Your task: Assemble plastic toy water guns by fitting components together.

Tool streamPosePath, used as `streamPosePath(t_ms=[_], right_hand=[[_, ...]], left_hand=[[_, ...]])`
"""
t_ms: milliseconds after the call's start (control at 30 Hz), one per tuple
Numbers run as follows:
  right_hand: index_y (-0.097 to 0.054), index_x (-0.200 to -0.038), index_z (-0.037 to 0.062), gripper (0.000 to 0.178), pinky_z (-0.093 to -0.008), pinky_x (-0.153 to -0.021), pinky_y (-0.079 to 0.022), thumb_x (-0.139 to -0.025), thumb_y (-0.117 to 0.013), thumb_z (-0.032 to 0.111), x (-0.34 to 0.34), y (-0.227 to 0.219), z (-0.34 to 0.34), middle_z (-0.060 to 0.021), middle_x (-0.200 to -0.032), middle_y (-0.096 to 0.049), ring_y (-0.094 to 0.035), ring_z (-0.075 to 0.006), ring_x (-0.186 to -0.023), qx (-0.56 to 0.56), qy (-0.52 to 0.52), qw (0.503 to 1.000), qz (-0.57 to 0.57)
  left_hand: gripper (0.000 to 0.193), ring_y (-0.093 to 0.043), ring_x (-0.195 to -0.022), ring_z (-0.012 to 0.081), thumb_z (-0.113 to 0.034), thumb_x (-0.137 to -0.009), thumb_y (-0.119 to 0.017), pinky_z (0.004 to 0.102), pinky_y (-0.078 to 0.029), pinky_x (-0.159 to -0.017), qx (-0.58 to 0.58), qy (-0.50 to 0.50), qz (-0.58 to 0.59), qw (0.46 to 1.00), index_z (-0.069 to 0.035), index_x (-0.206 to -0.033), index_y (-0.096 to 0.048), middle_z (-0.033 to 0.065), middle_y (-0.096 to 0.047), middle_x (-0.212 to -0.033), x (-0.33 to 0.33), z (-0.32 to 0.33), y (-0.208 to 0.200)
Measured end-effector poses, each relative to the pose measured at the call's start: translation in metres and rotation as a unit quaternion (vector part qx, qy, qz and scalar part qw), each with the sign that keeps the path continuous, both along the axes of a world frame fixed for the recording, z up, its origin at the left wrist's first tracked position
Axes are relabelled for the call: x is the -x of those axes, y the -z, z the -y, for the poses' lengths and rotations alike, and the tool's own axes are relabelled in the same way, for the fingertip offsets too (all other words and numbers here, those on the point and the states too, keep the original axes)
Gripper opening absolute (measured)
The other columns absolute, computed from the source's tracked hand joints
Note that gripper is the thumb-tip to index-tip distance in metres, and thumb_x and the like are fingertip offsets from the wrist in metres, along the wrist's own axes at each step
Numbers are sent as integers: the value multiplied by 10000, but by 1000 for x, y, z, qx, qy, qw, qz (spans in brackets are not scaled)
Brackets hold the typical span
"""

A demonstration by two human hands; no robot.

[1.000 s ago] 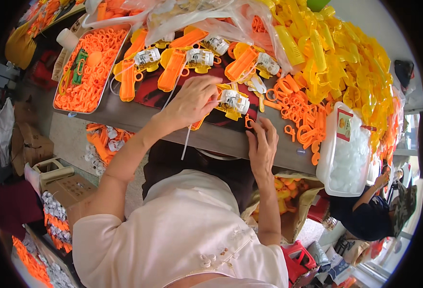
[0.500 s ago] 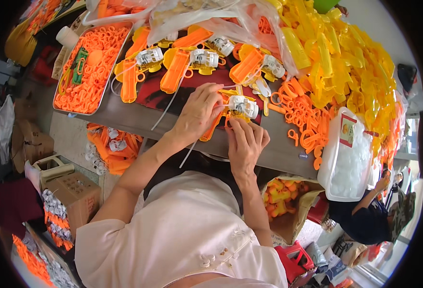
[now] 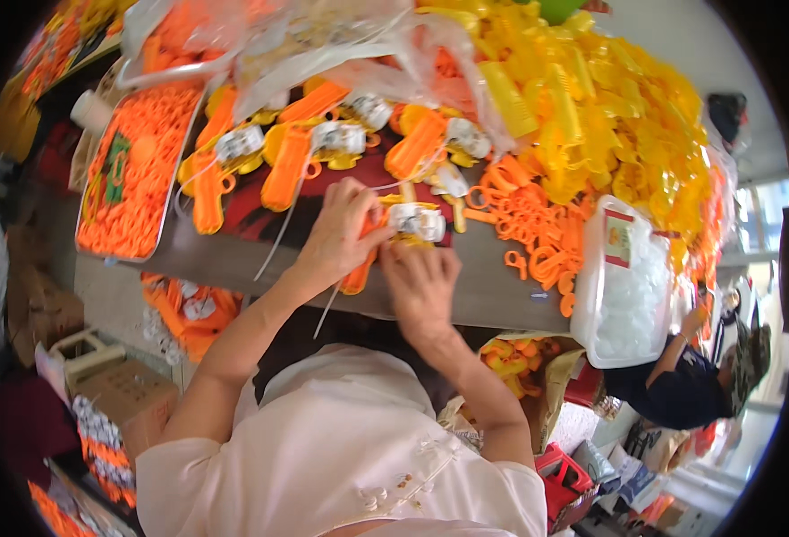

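At the front of the table I work on a toy gun (image 3: 415, 221) with an orange handle, a yellow shell and a white mechanism. My left hand (image 3: 343, 234) closes round its orange handle, thumb pressed toward the white part. Fingers of my right hand (image 3: 423, 285) are bent against the near edge of the white and yellow end; their tips are partly hidden. A thin white cord (image 3: 325, 313) hangs below my left hand over the table edge. Beyond lie several similar toy guns (image 3: 289, 166), some trailing cords, on a dark red mat (image 3: 247, 199).
A metal tray (image 3: 157, 234) of small orange rings stands left. On the right are loose orange parts (image 3: 547, 224), a heap of yellow shells (image 3: 618, 116) and a white tub (image 3: 632, 295) of translucent pieces. Plastic bags (image 3: 323, 45) cover the back. Another person (image 3: 672, 385) is at far right.
The view has shifted, so the table things appear farther left and lower. My left hand has come down round the orange handle, its thumb now across it; my right fingers stay at the near edge.
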State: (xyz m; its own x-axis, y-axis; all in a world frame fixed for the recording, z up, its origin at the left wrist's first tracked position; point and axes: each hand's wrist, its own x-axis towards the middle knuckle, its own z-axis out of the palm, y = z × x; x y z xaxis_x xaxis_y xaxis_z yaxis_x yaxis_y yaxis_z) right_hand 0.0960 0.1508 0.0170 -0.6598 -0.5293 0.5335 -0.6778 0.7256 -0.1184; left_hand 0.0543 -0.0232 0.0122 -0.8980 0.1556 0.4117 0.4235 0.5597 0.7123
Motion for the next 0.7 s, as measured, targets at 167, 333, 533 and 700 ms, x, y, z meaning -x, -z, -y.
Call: streamPosePath(t_ms=[167,333,533,700], right_hand=[[-602,-1191,-77,474,-436,-953,-398,-732,-646,35,-34,23,35,-149,-1257,-525,-559,-253,-955,5,100,995,28],[-677,-1132,57,362,-386,-878,-388,-778,-701,-16,-15,-8,1,-62,-1016,-638,-578,-251,-887,207,16,976,62],[-681,-1063,60,267,-381,-866,-403,-811,-667,-24,42,-14,-70,-91,-1017,-654,-611,-270,-946,235,137,962,4],[-643,-1057,52,252,-422,-881,-422,-808,-677,35,125,-19,-122,-111,-1068,-613,-563,-317,-1001,222,228,948,25]], left_hand=[[305,-453,-917,309,-112,-771,-761,427,-388,-823,27,-19,15,999,-56,-930,-506,107,-453,-935,-2,0,0],[524,-458,-1209,352,-155,-794,-746,479,-347,-1033,103,-55,-82,990,-57,-1248,-503,141,-496,-1272,-13,-5,-11],[712,-351,-1355,349,-189,-795,-741,504,-268,-1140,277,3,-76,958,-101,-1431,-432,129,-434,-1427,-19,-10,-16],[621,-340,-1361,347,-213,-852,-682,498,-273,-1124,285,-30,-83,955,-99,-1418,-454,117,-431,-1436,-5,17,-9]])
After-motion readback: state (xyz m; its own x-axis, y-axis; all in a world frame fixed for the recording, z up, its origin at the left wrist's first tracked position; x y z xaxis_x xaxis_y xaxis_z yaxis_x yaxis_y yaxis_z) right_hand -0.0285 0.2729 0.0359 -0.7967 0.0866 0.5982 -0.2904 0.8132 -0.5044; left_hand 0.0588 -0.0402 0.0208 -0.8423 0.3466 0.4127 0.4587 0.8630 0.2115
